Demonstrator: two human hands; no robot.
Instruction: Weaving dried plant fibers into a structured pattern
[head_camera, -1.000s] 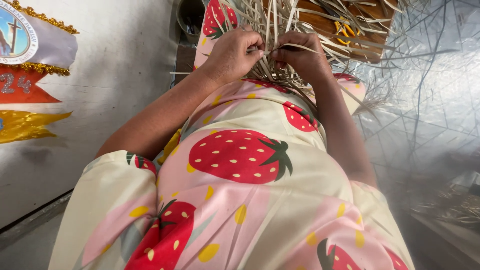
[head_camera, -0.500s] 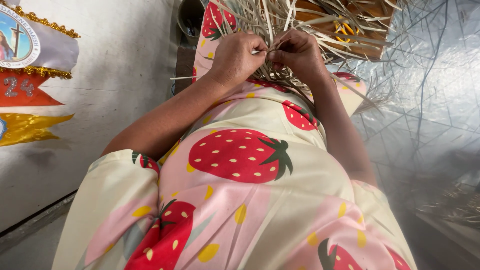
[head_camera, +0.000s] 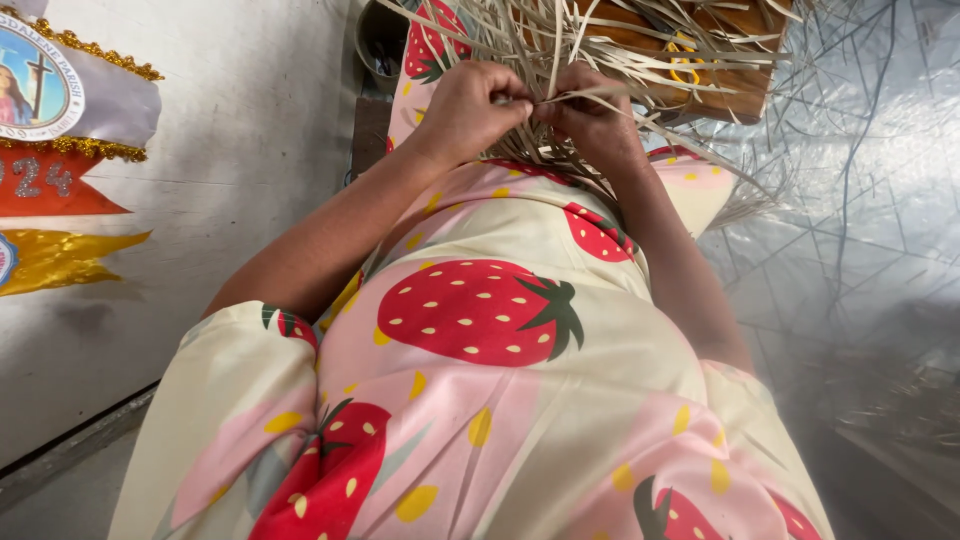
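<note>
- The big bunch of dry straw strips (head_camera: 560, 60) lies on the lap, on the strawberry dress (head_camera: 480, 310), and spreads up over a brown wooden board (head_camera: 735, 95).
- The left hand (head_camera: 470, 105) and the right hand (head_camera: 590, 115) are curled tight, touching, both pinching one thin strip (head_camera: 590, 93) between them.
- I think it works best to pull that strip flat and snug, slowly, so it does not snap.
- A round dark pot (head_camera: 378, 40) stands by the wall; I cannot tell what is inside.

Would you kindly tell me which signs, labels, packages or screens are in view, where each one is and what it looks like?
Banner: on the pale wall at far left; white, orange-red and yellow bands with gold trim.
Round emblem: at the banner's top; blue, with a small figure and cross.
No packages or screens visible.
</note>
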